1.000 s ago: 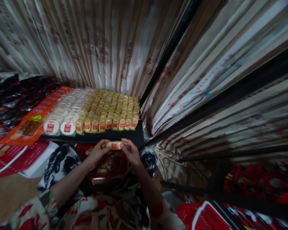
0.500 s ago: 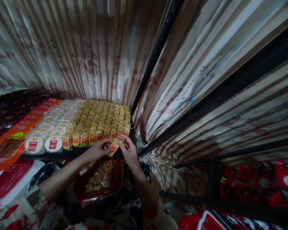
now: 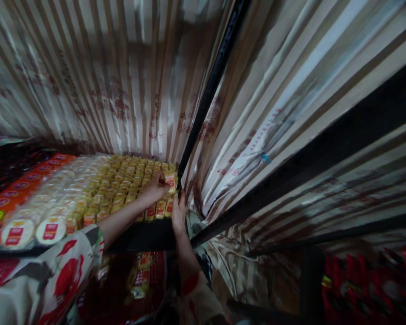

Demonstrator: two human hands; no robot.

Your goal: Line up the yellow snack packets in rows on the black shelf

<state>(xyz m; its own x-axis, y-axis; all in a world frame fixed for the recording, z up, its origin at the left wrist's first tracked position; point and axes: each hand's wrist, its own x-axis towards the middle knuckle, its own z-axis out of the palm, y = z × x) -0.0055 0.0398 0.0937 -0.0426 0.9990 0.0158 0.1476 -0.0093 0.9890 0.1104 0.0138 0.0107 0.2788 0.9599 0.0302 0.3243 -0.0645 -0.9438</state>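
Rows of small yellow wrapped packs stand on a dark shelf. Over the right end of the rows, my left hand pinches one yellow pack with a red and white label. My right hand is upright at the shelf's right end, beside the front packs, with its fingers stretched upward and nothing seen in it. Round white packs with red labels lie in rows to the left of the yellow ones.
Orange packaging lies at the far left. Below the shelf is a red basket with more yellow packs. A black post rises at the shelf's right corner before a striped curtain. Red packages sit at lower right.
The left hand has moved up and right with the yellow pack, over the back rows. My right hand has let go of the pack and straightened. The view has shifted, so the shelf appears lower.
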